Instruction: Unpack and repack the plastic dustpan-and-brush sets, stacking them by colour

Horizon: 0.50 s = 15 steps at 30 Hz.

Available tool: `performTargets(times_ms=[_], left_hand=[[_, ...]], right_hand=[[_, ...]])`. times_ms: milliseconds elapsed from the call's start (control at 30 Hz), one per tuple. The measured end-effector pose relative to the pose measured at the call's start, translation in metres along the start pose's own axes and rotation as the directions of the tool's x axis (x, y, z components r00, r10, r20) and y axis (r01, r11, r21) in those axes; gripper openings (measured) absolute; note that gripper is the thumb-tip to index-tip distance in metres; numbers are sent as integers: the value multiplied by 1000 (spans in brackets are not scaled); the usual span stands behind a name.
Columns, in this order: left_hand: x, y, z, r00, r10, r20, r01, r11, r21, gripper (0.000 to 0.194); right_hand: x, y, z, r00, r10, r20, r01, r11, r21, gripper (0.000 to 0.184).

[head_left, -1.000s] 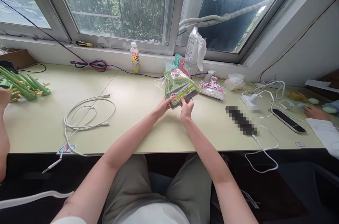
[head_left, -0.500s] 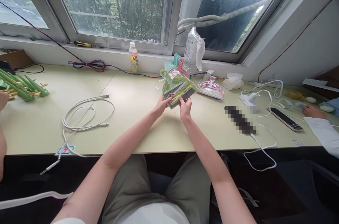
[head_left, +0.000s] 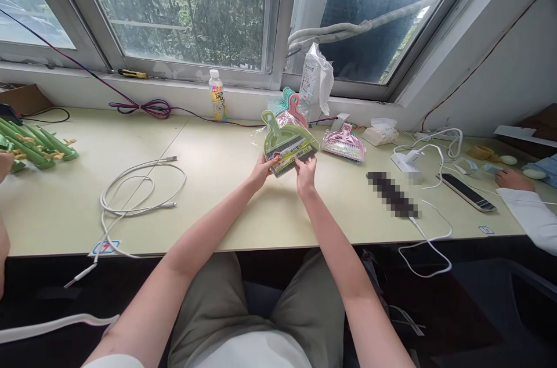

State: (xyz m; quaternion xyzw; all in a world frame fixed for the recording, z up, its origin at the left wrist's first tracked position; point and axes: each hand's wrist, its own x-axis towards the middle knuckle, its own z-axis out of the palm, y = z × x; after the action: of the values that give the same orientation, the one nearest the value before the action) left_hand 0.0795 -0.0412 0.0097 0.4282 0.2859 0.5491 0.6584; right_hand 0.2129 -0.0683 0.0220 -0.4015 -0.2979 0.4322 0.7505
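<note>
Between my two hands is a green dustpan and brush set (head_left: 285, 144) in clear plastic wrap, tilted, its handle pointing up and away from me. My left hand (head_left: 261, 172) grips its lower left edge, thumb on the front. On the lower right edge my right hand (head_left: 306, 173) has closed, thumb also on the front. Right behind it are wrapped dustpan sets in pink (head_left: 295, 107) and teal (head_left: 286, 100), partly hidden by the green one. Another wrapped pink dustpan and brush set (head_left: 343, 144) lies to the right of my hands.
A drink bottle (head_left: 217, 98) and a white package (head_left: 314, 78) stand by the window. A coiled white cable (head_left: 130, 182) lies left; a phone (head_left: 466, 191) and charger (head_left: 407, 162) right. Green stalk-like pieces (head_left: 37, 144) are far left. Other people's hands show at both sides.
The dustpan set in my hands has turned slightly, so its label and bristles face me more. Both hands still hold it. The whole view has shifted a little.
</note>
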Motion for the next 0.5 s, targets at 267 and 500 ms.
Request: performTargets(times_ms=[267,500], left_hand=[[2,3,-2,998,-45,50,46,999,-24,58],[11,6,-15,999,-44,-33,42,997,-64,46]], right_hand=[[8,7,-2,988,-119,-99,116,993,-34,37],[28,-8,-26,942,-203,-268,218,976,26,12]])
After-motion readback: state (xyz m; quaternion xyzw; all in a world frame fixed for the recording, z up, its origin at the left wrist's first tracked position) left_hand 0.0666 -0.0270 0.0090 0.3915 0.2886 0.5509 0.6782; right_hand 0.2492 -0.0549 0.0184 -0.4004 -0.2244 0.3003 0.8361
